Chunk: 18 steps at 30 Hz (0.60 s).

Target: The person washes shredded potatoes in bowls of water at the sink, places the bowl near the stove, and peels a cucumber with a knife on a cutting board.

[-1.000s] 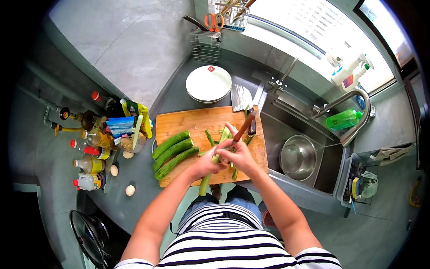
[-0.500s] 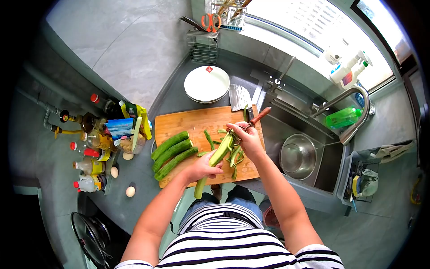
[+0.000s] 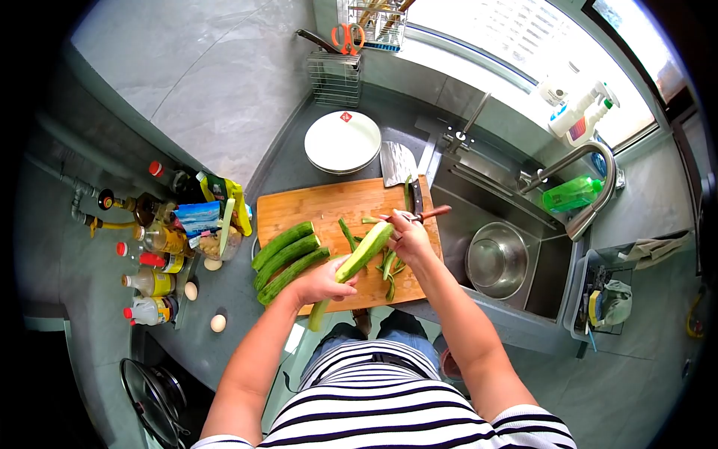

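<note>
My left hand (image 3: 326, 283) is wrapped round a partly peeled cucumber (image 3: 365, 251), which slants up to the right over the wooden cutting board (image 3: 321, 198). My right hand (image 3: 408, 236), at the cucumber's upper end, grips a peeler with a reddish-brown handle (image 3: 436, 212); its blade is hidden by my fingers. Three unpeeled green cucumbers (image 3: 286, 254) lie side by side on the board's left part. Green peel strips (image 3: 390, 267) lie beneath and beside my right hand. A cleaver (image 3: 399, 165) rests across the board's upper right edge.
White plates (image 3: 342, 142) are stacked behind the board. At the right is a sink (image 3: 542, 280) with a metal bowl (image 3: 496, 260) and a faucet (image 3: 609, 179). Bottles (image 3: 153, 280) and eggs (image 3: 218, 323) stand or lie at the left. A knife rack (image 3: 334, 78) is at the back.
My right hand first drew the peeler up and away along the cucumber, then shifted slightly lower. The peeler handle has swung to nearly level. The cucumber has tilted a little further right.
</note>
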Each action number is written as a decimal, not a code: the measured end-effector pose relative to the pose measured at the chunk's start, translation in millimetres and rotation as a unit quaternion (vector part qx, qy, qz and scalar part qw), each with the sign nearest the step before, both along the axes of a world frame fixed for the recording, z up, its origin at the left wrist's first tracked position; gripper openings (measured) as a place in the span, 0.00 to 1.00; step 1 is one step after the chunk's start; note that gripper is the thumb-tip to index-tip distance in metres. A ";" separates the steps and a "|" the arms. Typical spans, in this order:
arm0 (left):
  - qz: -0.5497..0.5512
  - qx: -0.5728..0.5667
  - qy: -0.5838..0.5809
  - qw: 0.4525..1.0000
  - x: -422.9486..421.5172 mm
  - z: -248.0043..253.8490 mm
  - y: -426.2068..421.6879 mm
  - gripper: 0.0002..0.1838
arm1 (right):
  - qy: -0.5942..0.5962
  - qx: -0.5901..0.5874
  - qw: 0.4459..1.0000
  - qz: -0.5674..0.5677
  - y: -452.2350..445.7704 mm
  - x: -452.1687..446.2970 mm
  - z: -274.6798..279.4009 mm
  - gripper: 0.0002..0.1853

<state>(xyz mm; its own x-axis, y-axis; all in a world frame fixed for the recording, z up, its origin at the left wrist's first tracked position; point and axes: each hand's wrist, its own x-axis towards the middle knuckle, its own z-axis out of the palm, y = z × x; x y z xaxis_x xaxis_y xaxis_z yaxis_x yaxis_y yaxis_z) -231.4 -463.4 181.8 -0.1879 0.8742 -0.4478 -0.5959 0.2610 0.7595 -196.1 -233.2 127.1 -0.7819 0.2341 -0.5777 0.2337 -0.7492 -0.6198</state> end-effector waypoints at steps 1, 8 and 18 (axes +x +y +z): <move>0.000 -0.002 0.009 1.000 0.7 1.4 -2.2 0.32 | -0.012 0.023 0.999 -0.027 3.6 0.6 -7.5 0.06; 0.044 -0.117 0.230 0.965 3.0 -6.0 12.5 0.37 | -0.050 0.186 0.978 0.075 -6.2 11.7 21.1 0.11; 0.112 -0.140 0.230 0.957 9.0 -19.5 18.2 0.38 | -0.036 0.246 0.963 0.103 -8.9 17.1 19.6 0.06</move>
<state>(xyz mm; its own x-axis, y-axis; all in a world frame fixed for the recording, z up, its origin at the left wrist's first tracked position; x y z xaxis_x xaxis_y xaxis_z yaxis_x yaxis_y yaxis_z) -222.5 -445.2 162.3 -0.5897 0.6469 -0.4836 -0.2807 0.3972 0.8737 -179.0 -242.1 146.7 -0.8029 0.3379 -0.4911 0.4012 -0.3029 -0.8644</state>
